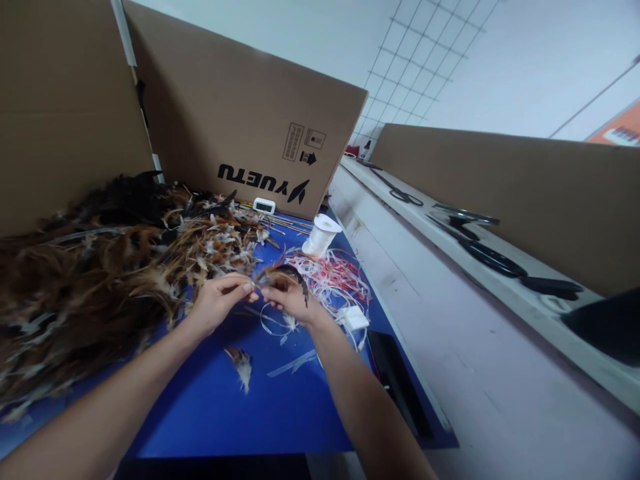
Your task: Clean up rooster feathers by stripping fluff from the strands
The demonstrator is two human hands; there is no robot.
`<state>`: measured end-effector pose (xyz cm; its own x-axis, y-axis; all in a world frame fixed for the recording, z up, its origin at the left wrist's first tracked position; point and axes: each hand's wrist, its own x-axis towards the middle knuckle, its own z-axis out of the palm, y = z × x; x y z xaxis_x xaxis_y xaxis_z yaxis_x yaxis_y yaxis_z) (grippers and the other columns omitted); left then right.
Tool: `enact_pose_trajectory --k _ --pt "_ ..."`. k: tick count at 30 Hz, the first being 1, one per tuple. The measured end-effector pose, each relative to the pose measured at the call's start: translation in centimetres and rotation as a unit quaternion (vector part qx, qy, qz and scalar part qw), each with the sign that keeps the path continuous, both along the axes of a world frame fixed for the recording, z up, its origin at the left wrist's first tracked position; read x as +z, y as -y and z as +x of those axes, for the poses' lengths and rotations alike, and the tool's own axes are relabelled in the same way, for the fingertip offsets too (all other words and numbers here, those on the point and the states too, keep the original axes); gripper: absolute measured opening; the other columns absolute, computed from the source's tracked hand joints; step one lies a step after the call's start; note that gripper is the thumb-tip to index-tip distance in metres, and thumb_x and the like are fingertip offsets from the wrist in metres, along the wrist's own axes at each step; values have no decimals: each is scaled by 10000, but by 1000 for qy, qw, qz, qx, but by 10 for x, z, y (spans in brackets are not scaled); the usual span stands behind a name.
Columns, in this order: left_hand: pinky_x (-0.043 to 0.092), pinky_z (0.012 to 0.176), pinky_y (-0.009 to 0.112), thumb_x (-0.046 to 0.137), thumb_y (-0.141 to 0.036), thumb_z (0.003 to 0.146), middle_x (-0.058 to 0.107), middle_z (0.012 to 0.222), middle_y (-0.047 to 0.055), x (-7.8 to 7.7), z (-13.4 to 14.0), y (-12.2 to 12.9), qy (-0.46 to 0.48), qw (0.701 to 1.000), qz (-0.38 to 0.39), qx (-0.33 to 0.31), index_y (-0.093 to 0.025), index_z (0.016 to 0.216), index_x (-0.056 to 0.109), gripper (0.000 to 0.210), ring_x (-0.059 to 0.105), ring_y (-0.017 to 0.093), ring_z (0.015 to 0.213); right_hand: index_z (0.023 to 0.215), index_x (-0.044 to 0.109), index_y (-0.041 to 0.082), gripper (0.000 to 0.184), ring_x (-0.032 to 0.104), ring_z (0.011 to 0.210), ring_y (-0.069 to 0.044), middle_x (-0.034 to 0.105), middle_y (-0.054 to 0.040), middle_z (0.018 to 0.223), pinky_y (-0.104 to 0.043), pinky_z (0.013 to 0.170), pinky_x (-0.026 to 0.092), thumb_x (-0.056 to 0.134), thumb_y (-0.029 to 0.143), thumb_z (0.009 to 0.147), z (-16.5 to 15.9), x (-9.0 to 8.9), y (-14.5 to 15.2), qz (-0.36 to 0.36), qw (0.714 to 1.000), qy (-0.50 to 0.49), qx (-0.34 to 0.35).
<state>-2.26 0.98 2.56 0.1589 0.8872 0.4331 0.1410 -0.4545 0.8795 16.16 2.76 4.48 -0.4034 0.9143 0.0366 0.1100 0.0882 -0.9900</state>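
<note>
My right hand [287,300] pinches a small bunch of brown and black feathers [283,270], whose dark tips curve over the back of that hand. Close against it, the closed fingers of my left hand [227,297] meet the grey, fluffy end of the same feathers. The fingertips partly hide the held end. A thin white ribbon [267,327] loops below my hands. On the blue table [240,420], nearer to me, lies a single brown and white feather [242,367]. A large heap of brown, black and white feathers [115,267] spreads to the left of my hands.
A white spool [323,235] stands behind a tangle of red and white strips [333,273]. A small white digital display [264,205] sits before a cardboard box panel [240,107]. Scissors [405,196] and a black-handled tool [493,259] lie on the right ledge [540,327].
</note>
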Motion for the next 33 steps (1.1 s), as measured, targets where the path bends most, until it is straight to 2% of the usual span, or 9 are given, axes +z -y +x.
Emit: enact_pose_trajectory --k 3,6,8,15,24,29,33 --pt "500 687 278 590 -295 830 687 735 41 -4 0 -2 -33 998 20 58 -165 703 704 215 642 168 711 703 631 181 128 513 538 -92 596 31 607 -213 548 423 631 302 746 -12 -10 14 46 996 -24 -76" --pt "495 713 274 576 -261 832 695 750 42 -4 1 -1 -103 984 90 111 -166 712 702 198 645 168 747 718 645 184 107 570 665 -122 640 8 705 -238 648 452 614 278 759 -22 -11 22 126 982 8 -143" --pt "500 721 268 563 -233 837 701 779 51 -5 2 0 -135 972 137 133 -159 747 703 182 648 165 762 722 646 186 116 578 674 -129 646 7 719 -242 648 453 597 279 771 -27 -11 25 144 975 22 -170" --pt "521 737 256 516 -138 853 693 837 68 -7 6 6 -217 925 262 170 -143 831 682 168 651 155 781 734 647 189 139 601 651 -139 660 8 697 -253 666 475 580 301 784 -37 -14 31 124 966 4 -226" --pt "537 756 258 494 -114 876 669 874 100 -9 9 10 -275 885 338 162 -120 870 666 172 645 166 812 685 637 178 134 583 564 -133 632 14 604 -244 587 472 634 306 728 -48 -15 35 87 947 -55 -304" --pt "537 818 282 517 -128 862 686 935 101 -13 10 10 -245 899 336 136 -139 931 676 174 655 173 860 646 612 182 124 564 541 -125 616 22 581 -239 563 461 645 287 703 -41 -15 34 105 941 -48 -319" --pt "529 802 290 528 -146 845 696 926 93 -5 11 14 -199 942 253 99 -151 917 686 174 655 177 866 657 605 184 129 575 544 -128 622 16 588 -249 570 472 671 290 687 -32 -18 31 90 950 -80 -289"
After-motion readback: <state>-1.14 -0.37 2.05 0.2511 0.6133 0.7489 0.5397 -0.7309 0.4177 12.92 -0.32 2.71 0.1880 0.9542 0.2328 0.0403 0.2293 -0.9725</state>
